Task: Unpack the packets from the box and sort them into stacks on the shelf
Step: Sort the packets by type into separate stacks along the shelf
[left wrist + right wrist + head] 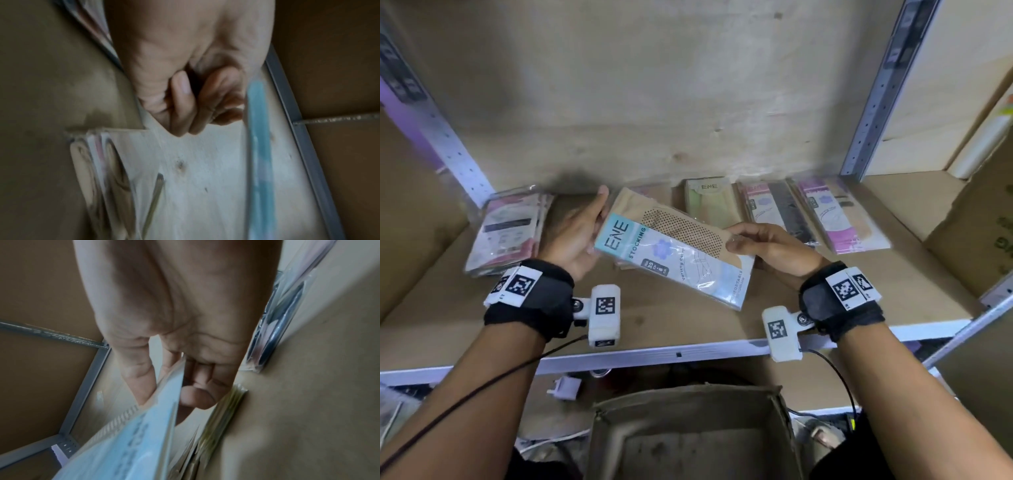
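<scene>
A stocking packet with a light-blue ENE label (674,253) is held tilted above the wooden shelf (859,294), between both hands. My right hand (736,240) pinches its right edge, thumb on top and fingers beneath; the right wrist view shows the packet (131,443) between thumb and fingers. My left hand (594,222) is at the left edge, thumb raised and clear. Its fingers (183,104) curl against the packet's blue edge (259,129). Under the packet lies a beige stack (626,202). The open cardboard box (688,431) stands below the shelf.
Sorted stacks line the shelf's back: pink-and-black at the left (506,233), green (709,202), pink with black (777,209), pink with beige (839,216). A large carton (976,233) closes the right end. Metal uprights (873,102) flank the bay.
</scene>
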A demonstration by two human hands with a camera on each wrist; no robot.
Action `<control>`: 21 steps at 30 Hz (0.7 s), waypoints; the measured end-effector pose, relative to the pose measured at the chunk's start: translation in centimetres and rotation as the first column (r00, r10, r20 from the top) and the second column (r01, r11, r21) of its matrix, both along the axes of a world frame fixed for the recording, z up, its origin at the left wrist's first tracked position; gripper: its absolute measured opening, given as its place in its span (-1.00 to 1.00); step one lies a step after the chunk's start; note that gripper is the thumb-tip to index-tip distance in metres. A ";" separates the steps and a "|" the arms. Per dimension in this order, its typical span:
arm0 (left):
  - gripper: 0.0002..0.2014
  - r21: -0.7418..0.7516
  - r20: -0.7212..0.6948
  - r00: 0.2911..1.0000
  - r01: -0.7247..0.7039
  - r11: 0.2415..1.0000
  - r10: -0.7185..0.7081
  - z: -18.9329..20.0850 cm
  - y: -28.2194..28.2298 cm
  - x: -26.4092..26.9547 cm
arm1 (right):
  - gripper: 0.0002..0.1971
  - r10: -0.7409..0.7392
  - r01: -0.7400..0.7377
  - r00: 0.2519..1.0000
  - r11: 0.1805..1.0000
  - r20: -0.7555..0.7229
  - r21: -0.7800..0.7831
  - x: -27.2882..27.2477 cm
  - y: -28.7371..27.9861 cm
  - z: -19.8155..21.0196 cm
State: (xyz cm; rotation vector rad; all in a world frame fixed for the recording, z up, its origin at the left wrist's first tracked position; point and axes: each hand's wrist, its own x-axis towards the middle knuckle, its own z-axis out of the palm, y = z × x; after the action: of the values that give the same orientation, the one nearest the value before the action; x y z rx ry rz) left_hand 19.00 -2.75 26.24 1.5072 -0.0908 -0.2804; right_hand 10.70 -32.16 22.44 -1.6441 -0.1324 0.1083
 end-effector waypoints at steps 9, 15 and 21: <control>-0.33 -0.230 -0.112 0.969 0.192 0.954 -0.222 -0.2 -0.1 0.1 | -0.68 -0.024 0.023 1.000 1.000 -0.010 -0.015 -0.5 0.4 -0.1; -0.47 -0.404 -0.217 0.966 -0.222 0.887 0.143 -0.8 2.6 1.0 | -0.60 -0.001 0.016 0.997 0.981 -0.077 0.195 -0.4 2.0 0.6; -0.29 -0.151 -0.151 0.987 -0.073 0.986 0.050 -1.8 3.9 0.5 | -0.72 -0.076 0.103 0.993 0.938 -0.093 0.331 1.0 4.5 0.6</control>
State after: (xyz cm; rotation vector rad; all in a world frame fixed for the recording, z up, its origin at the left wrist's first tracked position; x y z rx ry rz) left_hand 19.48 1.14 24.46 1.3270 0.0506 -0.3258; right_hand 11.66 -27.63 23.07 -1.3000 -0.0132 0.0757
